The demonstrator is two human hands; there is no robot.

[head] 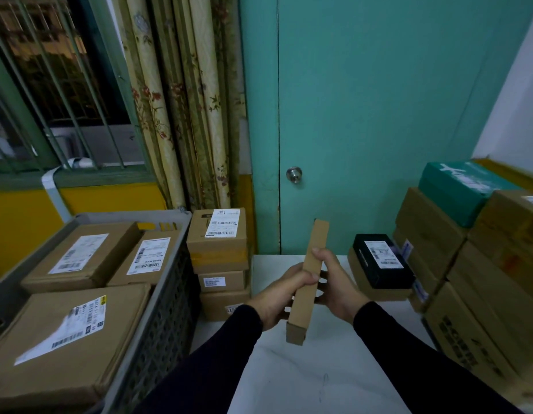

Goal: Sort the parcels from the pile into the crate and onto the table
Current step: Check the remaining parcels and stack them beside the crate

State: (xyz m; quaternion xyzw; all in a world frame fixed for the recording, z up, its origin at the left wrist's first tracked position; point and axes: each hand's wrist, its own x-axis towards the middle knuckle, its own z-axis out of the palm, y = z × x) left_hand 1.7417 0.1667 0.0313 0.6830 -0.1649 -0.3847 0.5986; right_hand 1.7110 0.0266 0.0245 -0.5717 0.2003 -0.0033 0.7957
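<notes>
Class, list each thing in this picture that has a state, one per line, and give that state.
Flat parcel: held on edge, above the table.
Left hand: grips the parcel.
Right hand: grips the parcel.
Crate: holds three labelled boxes.
Door: closed.
Curtain: drawn aside.

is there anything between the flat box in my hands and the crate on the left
Nothing visible blocks it. The flat box, gripped by left hand and right hand, is above the table; the crate is open-topped.
</notes>
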